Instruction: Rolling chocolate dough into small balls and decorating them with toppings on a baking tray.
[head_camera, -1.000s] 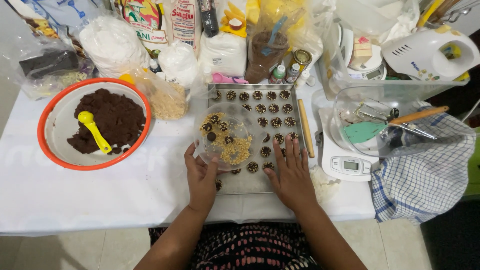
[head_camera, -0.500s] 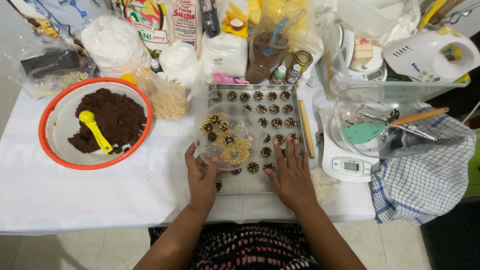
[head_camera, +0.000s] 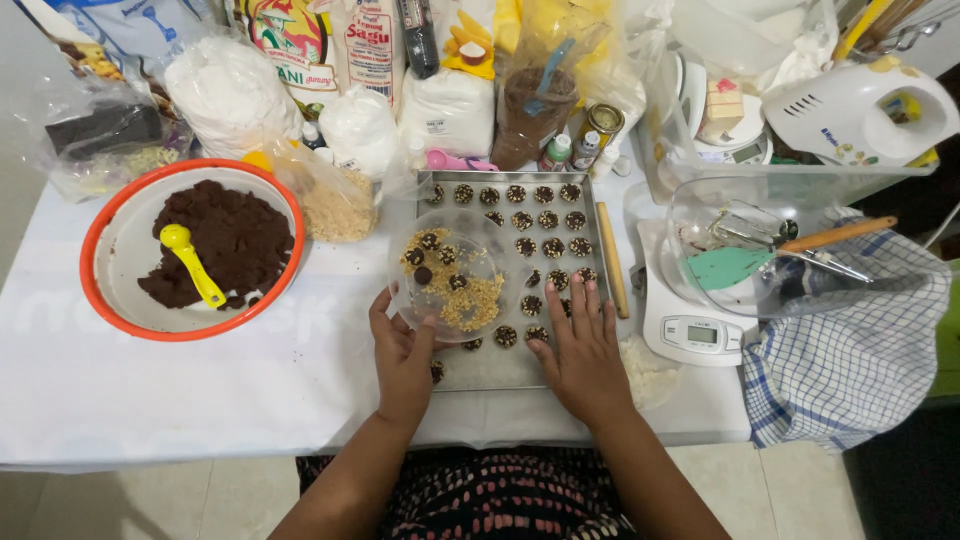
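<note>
Head view, looking straight down on a crowded white table (head_camera: 200, 400): a person w/ two bare hands works at a metal baking tray (head_camera: 500, 365) at frame centre. The left hand (head_camera: 402, 350) grips the near rim of a clear plastic bowl (head_camera: 448, 272), thumb hooked over the edge at the bowl's 7 o'clock; the bowl rests on the tray's left side and holds chopped nut crumbs plus a few dark dough balls (head_camera: 432, 258). The right hand (head_camera: 580, 345) lies open and flat, palm down, fingers spread, on the tray's near right part, fingertips touching or just beside the nearest row; cannot tell whether it pinches one. Rows of coated dough balls (head_camera: 548, 220) fill the tray from 12 o'clock down to the hands. A wooden stick (head_camera: 612, 258) lies along the tray's right edge.

At 9 o'clock from the tray sits an orange-rimmed white bowl (head_camera: 105, 290) w/ a mound of dark chocolate dough (head_camera: 225, 240) and a yellow scoop (head_camera: 192, 265) resting in it. Just beside it, toward the tray, a plastic bag of pale crumbs (head_camera: 335, 205). At 3 o'clock: a white kitchen scale (head_camera: 690, 330) carrying a glass bowl (head_camera: 700, 215) w/ beaters and a teal spatula (head_camera: 735, 265); a blue-checked cloth (head_camera: 850, 350) hangs off the table edge. At 1 o'clock, a white hand mixer (head_camera: 860, 110). Bags of flour (head_camera: 225, 90) and packets line the far edge at 12 o'clock.
</note>
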